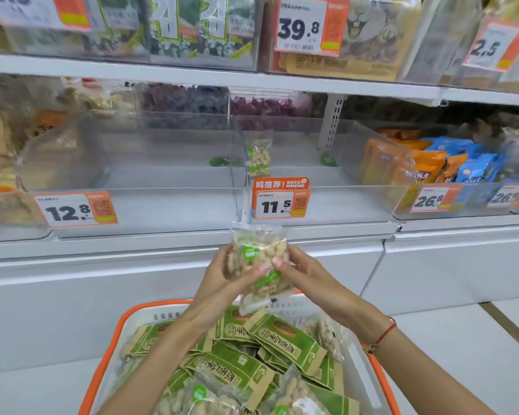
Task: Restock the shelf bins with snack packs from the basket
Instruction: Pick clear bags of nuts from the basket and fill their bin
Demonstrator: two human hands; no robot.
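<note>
A clear plastic pack of pale peanuts w/ green label (259,259) is gripped from the left by the left hand (222,275) and from the right by the right hand (304,272) — held above the orange-rimmed white basket (108,354) of green snack packs (285,336). Step judged: pack lifted, not yet shelved. Next — a lift fwd over the front wall of the near-empty clear bin w/ 11.5 tag (327,202), where one matching pack (259,158) is leaned.

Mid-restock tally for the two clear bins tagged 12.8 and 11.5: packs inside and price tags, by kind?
Clear plastic peanut pack, in the 11.5 bin: 1
Orange-and-white price tags, 12.8 and 11.5: 2
Total: 3
</note>
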